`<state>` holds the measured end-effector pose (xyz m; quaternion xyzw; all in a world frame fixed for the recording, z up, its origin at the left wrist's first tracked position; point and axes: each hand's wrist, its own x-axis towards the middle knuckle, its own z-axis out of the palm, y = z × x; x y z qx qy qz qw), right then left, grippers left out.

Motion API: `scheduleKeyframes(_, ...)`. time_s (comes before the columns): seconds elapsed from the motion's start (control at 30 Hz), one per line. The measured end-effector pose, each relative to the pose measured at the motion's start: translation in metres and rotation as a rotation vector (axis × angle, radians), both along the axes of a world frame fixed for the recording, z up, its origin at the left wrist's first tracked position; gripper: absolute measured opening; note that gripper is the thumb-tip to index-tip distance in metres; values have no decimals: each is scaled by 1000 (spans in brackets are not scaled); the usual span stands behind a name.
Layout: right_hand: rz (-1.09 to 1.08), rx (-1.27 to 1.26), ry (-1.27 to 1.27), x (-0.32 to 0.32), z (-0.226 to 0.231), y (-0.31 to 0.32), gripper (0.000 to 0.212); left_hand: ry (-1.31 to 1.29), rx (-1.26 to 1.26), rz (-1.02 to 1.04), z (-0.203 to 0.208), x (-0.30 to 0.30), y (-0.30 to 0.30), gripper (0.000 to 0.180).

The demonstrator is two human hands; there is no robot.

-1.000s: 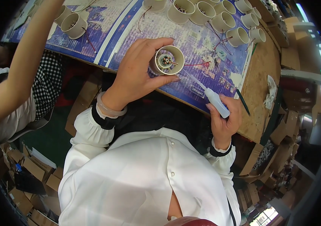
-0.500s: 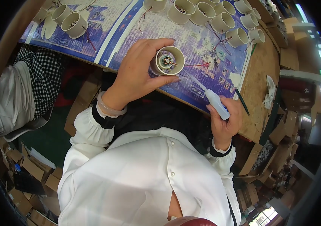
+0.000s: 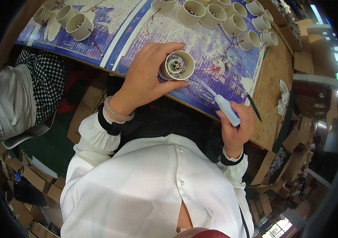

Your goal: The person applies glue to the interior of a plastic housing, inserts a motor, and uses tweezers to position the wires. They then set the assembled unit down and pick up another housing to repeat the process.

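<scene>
Cup (image 3: 190, 63) in cream white sits at the near edge of the surface, its open mouth facing up, inside the curve of the left hand (image 3: 147, 75). Thumb and fingers close on its outer wall from opposite sides; whether its base rests on the surface or hangs just above, I cannot tell. It looks light and stiff, probably smooth plastic, so a moderate squeeze around the outside should hold it. The small motor (image 3: 175, 66) inside, with coppery parts showing, is likely the heavier and more delicate piece, best left free of fingers. A thin red wire (image 3: 208, 70) trails to the right; it seems soft and easily tugged, a poor place to grip.

Just beside, the nozzle (image 3: 206, 88) of a pale squeeze bottle (image 3: 227, 108) points toward the cup, apart from its mouth. The right hand (image 3: 238, 126) pinches the bottle's body between thumb and fingers; that body looks soft, so hard pressure could push out its contents. Farther off, more cups (image 3: 191, 14) stand along the surface (image 3: 169, 37), and a dark stick (image 3: 254, 107) lies to the right.
</scene>
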<state>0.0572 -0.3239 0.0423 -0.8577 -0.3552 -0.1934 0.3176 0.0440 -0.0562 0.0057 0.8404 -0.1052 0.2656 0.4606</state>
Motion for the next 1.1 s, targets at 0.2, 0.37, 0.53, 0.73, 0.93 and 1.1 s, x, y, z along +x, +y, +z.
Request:
scheduleKeyframes(0.2,2,-5,-3,0,-2,1,41,-1,-18,-3,-2,1,-1,70)
scheduleKeyframes(0.37,-8,-4,9,-2,-1,0,42,7,-34,-8,-2,1,-1,69)
scheduleKeyframes(0.53,-12,-25,-18,-2,1,2,41,-12,-31,-21,-3,2,1,67)
scheduleKeyframes(0.73,-17,-21,-13,-4,0,1,40,-19,-39,-25,-3,2,1,67)
scheduleKeyframes(0.93,-24,-14,-5,-7,-4,2,41,-14,-39,-17,-4,1,1,67)
scheduleKeyframes(1.1,-28,-6,-70,-4,-4,4,44,-11,-44,-14,-4,1,0,66)
